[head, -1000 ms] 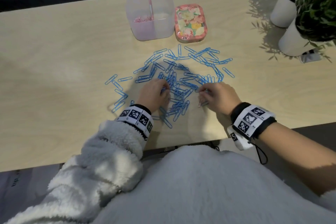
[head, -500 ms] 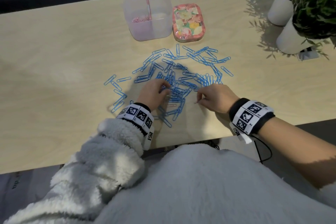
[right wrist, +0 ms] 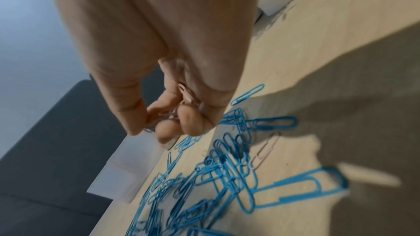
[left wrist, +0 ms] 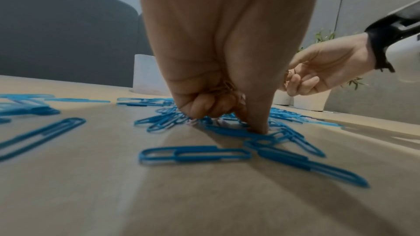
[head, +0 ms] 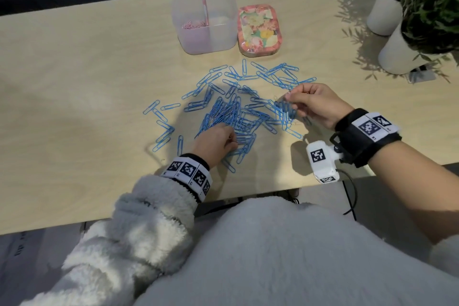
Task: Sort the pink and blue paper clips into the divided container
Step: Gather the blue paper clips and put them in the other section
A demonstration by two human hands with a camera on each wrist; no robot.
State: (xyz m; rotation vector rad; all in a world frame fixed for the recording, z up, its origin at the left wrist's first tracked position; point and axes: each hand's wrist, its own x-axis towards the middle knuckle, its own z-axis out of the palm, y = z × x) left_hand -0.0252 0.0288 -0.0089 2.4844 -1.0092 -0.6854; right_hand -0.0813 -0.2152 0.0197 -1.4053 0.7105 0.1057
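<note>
Item one: my right hand (head: 315, 104), raised above the pale wooden tabletop (head: 74, 82), its fingers (right wrist: 191, 123) curled, pinching small pink paper clips (right wrist: 185, 92). Item two: my left hand (head: 216, 143), low in the scattered blue plastic-coated paper clips (head: 236, 109) mid-tabletop, fingers curled around pink clips, one fingertip pressing down. Item three: translucent divided plastic container (head: 206, 25) near the far edge, pink clips in its left compartment.

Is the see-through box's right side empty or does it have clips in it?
Looks empty. The container holds pink clips only left of its divider; no blue clips show on the right.
</note>
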